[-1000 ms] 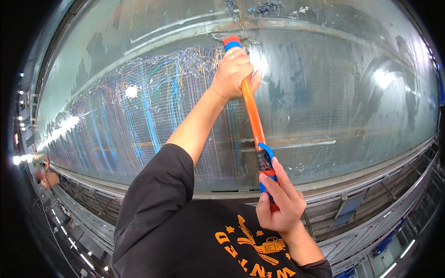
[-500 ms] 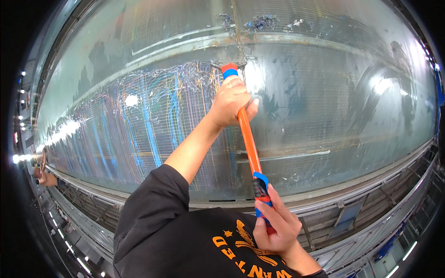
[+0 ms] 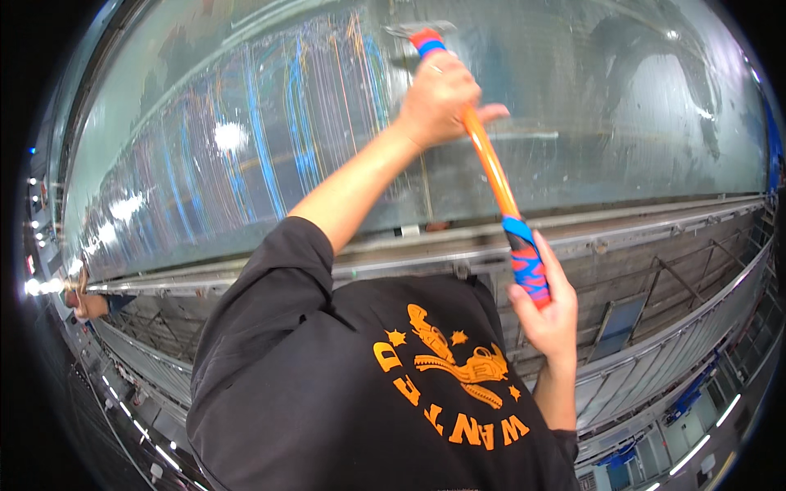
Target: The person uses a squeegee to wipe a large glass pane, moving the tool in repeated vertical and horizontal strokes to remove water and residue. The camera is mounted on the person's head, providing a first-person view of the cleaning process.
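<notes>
Both hands are sitting higher and nearer the camera than half a second ago, and the tool's head is now riding close to the upper rim of the picture at 12 o'clock.

Fingers of the left hand are curling tightly around the upper part of the long orange-handled scraper tool, just below its red and blue collar and grey metal head, with the thumb sticking out toward 3 o'clock. Fingers of the right hand are wrapping closed around the blue, red and black grip at the tool's lower end, toward 4 o'clock from the left hand.

Between the two hands the orange shaft is running on a slant, from 11 o'clock down to 5 o'clock. Its metal head is lying against the wide, wet grey metal panel, streaked with blue and orange lines toward 9 o'clock. Below the panel a grey metal rail is crossing the picture. At 6 o'clock the person's black shirt with an orange print is filling the lower part.
</notes>
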### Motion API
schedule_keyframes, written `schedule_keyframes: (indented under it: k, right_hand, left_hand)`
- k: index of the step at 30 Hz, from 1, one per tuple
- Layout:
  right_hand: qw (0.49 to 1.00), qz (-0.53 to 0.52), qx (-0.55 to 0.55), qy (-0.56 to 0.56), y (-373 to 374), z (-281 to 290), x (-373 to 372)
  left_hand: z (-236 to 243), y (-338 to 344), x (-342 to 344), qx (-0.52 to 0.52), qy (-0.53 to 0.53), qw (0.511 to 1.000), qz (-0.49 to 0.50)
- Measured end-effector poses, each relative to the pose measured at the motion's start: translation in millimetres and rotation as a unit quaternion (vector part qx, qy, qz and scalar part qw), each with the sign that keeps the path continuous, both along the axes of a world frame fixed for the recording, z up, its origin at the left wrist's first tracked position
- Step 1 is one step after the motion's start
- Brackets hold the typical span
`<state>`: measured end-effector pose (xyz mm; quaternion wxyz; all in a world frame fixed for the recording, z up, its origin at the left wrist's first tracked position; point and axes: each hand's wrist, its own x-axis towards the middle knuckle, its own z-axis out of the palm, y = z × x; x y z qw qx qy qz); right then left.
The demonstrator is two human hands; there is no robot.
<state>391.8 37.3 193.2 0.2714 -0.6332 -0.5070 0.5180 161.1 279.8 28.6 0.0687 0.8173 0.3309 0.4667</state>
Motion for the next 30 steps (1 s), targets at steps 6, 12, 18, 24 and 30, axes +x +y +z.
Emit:
schedule_keyframes:
  k: [6, 12, 18, 24, 30]
  right_hand:
    - [0.99, 0.015, -0.04, -0.136, -175.1, 43.6, 105.5]
    - [0.984, -0.061, -0.136, -0.101, -224.6, 23.6, 104.5]
    - [0.99, -0.037, -0.079, -0.109, -132.1, 20.9, 39.6]
    - [0.988, 0.034, -0.06, -0.14, -183.2, 52.3, 56.5]
    - [0.984, 0.011, -0.086, -0.157, -146.0, 57.8, 4.3]
  left_hand:
    - [-25.4, -210.0, 95.0, -0.191, -0.016, 0.968, -0.162]
    - [-52.7, -265.2, 116.5, -0.211, -0.033, 0.965, -0.151]
    - [-72.1, -174.3, 86.2, -0.186, 0.028, 0.978, -0.092]
    - [-51.8, -243.8, 52.1, -0.255, -0.004, 0.957, -0.135]
    - [-71.5, -206.4, 50.0, -0.168, -0.043, 0.985, -0.014]
